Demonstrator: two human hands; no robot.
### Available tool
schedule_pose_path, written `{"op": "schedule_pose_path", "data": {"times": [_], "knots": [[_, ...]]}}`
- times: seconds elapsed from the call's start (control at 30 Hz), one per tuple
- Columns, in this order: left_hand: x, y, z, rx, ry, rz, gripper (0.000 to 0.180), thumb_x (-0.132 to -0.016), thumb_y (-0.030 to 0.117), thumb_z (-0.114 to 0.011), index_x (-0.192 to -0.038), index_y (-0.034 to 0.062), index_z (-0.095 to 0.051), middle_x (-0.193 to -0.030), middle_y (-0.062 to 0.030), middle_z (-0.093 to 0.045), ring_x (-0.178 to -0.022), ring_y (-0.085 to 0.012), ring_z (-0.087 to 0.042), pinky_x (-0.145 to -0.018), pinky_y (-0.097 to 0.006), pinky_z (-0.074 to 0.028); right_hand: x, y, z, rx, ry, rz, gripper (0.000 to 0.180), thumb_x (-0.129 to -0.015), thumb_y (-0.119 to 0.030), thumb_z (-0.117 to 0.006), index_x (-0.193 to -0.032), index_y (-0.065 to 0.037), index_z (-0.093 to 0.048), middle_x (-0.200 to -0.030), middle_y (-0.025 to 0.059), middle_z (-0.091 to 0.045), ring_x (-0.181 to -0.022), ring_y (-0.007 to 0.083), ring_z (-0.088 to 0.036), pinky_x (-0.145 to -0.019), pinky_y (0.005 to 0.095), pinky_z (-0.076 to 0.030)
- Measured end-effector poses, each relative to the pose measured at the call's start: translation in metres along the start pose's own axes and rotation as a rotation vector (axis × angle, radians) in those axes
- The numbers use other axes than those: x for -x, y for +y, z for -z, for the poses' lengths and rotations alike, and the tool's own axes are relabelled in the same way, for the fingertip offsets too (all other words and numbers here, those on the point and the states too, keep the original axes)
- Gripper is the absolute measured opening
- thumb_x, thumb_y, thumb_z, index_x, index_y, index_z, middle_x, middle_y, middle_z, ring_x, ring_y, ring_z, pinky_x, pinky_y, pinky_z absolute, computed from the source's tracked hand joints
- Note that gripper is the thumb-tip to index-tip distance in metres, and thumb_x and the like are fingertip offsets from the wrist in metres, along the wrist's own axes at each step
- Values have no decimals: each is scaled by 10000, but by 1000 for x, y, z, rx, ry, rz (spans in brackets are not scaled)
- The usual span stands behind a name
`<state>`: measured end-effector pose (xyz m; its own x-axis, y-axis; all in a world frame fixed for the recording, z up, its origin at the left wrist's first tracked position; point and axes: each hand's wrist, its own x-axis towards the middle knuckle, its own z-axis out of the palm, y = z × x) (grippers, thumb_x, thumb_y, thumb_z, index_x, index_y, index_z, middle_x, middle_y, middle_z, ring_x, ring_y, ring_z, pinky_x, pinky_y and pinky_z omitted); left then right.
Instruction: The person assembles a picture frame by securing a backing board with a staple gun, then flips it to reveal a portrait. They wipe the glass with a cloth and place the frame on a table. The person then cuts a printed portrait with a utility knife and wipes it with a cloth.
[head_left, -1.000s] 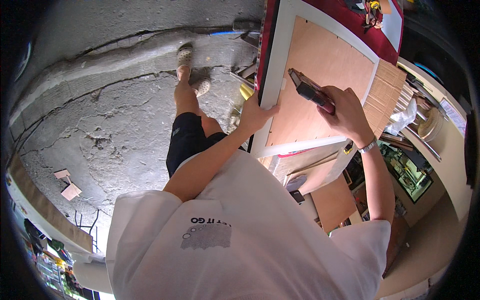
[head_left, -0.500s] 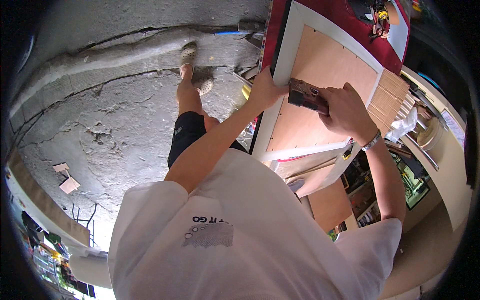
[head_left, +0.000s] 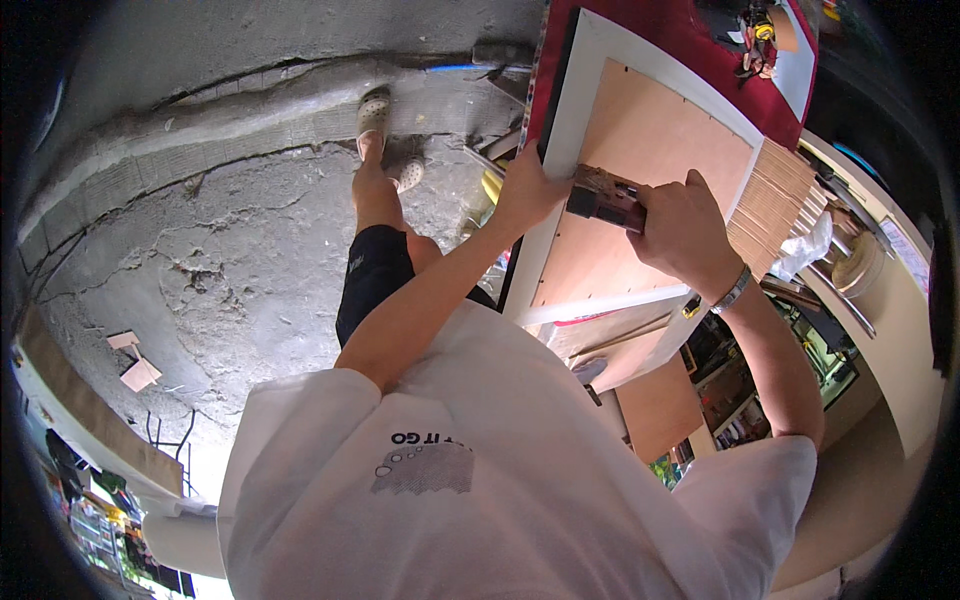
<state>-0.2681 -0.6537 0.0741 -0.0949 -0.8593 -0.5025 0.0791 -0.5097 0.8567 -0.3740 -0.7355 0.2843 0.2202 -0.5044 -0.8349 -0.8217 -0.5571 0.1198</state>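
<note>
A large picture frame (head_left: 562, 122) with a white border and a light brown wooden back panel (head_left: 655, 150) lies on a red-covered surface (head_left: 678, 22). Small dark tabs dot the panel's edges. At the frame's left side, my left hand (head_left: 535, 187) grips the border, thumb towards the panel. My right hand (head_left: 685, 235) is closed round the handle of a dark, worn staple gun (head_left: 605, 200). The tool lies across the panel, its nose against or close to the left inner edge, near my left thumb. Whether it touches the wood is hard to tell.
Upper right, a small pile of tools (head_left: 760, 40) sits on the red cover. Corrugated cardboard (head_left: 772, 205) lies beside the frame's right edge. Shelves with goods (head_left: 735, 400) stand below it. Cracked concrete floor (head_left: 230, 250) spreads left, with wood scraps (head_left: 140, 374) on it.
The staple gun and my right hand have shifted slightly left and down, with the right wrist lower. My left hand stays on the frame's left border.
</note>
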Motion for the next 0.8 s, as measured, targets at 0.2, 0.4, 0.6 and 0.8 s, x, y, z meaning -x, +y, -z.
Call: {"op": "schedule_pose_path", "data": {"times": [0.2,0.4,0.6,0.8], "knots": [[2,-6,1,31,-20,-109,612,-769,275,-824,-1216,-58,-571,-1069,-233,-703,-992,-358,-697,-899,-433,-527,31,34,-1,-284,186,104,198,-828,-164,-708,-944,-41,-605,-647,109,-609,-616,340,-623,-627,419,-470],[-6,2,6,150,-150,67,599,-790,272,-813,-1246,-38,-579,-1133,-205,-704,-1041,-309,-691,-925,-391,-516,11,55,19,-422,235,28,196,-860,-135,-698,-1014,-37,-624,-628,114,-554,-570,322,-571,-584,422,-449],[-11,-12,1,242,-167,97,587,-766,292,-818,-1201,-46,-614,-1033,-188,-732,-964,-315,-714,-888,-394,-535,-22,71,30,-315,243,61,187,-855,-186,-692,-966,-47,-634,-784,137,-684,-704,339,-660,-686,443,-491],[-9,11,5,101,-124,143,582,-759,300,-840,-1190,-22,-617,-1018,-165,-726,-944,-266,-706,-852,-379,-550,-40,82,28,-293,259,137,177,-837,-154,-698,-977,-59,-644,-738,118,-659,-686,332,-627,-706,429,-455]]}}
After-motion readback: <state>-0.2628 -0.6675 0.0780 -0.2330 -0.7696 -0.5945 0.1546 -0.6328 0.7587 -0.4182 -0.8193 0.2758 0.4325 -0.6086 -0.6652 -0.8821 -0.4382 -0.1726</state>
